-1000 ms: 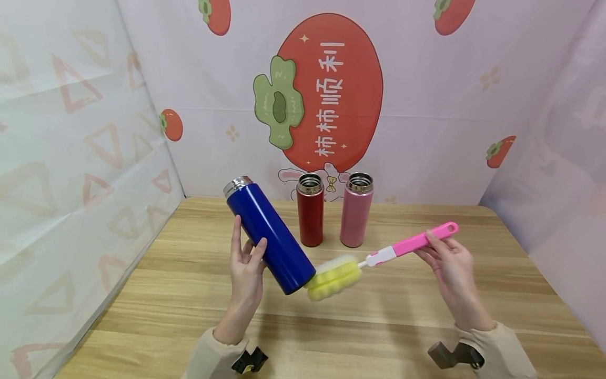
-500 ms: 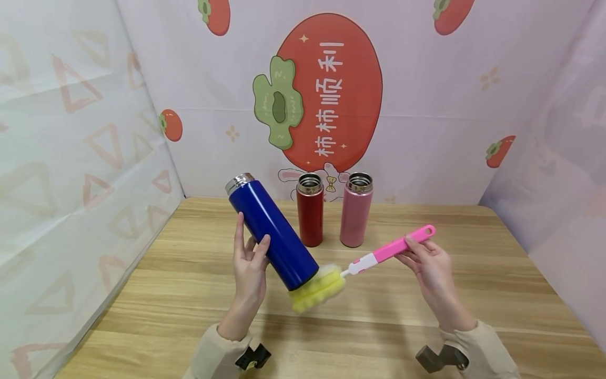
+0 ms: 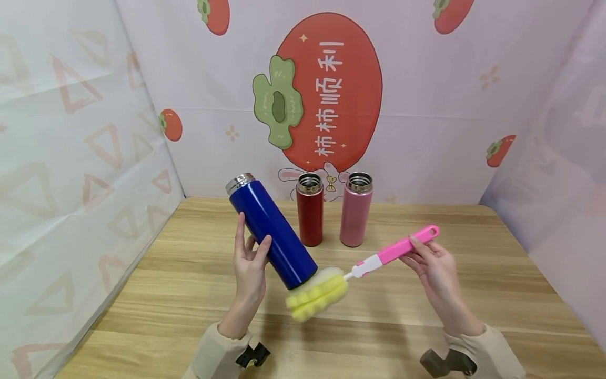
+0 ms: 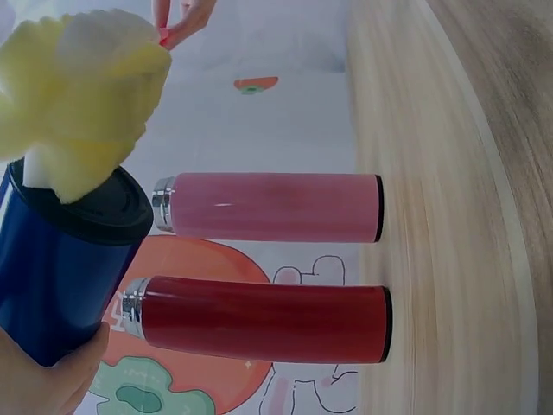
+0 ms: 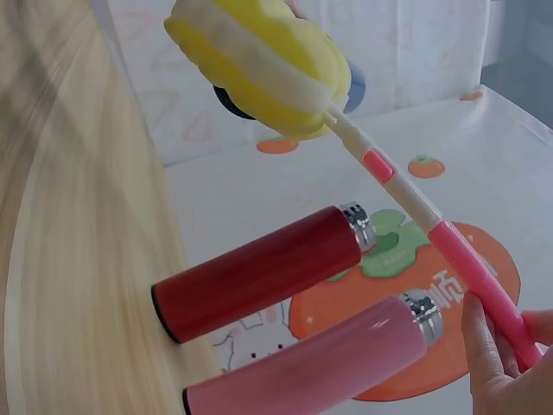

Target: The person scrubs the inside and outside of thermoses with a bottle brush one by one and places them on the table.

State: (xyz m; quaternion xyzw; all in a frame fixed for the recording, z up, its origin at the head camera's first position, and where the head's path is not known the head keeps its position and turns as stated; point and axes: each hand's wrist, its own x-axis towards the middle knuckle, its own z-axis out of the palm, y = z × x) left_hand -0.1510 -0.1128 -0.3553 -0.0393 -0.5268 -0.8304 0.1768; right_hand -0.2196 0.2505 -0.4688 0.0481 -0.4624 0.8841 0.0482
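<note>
A blue thermos bottle (image 3: 273, 231) with a bare steel neck is tilted above the table, its neck up to the left. My left hand (image 3: 251, 268) grips it around the middle. In my right hand (image 3: 434, 268) I pinch the pink handle of a bottle brush (image 3: 317, 297). Its yellow and white sponge head is right at the black base of the blue bottle; in the left wrist view the sponge (image 4: 95, 95) overlaps that base (image 4: 104, 212). From the right wrist the sponge (image 5: 259, 65) covers most of the bottle.
Behind the hands, a red thermos bottle (image 3: 310, 216) and a pink thermos bottle (image 3: 356, 216) stand upright without lids on the wooden table (image 3: 189, 295). A printed cloth backdrop (image 3: 426, 131) rises at the back, and cloth also hangs along both sides.
My right hand has moved left and slightly down with the brush, and the sponge has slid under the blue bottle's base. The blue bottle has shifted slightly right.
</note>
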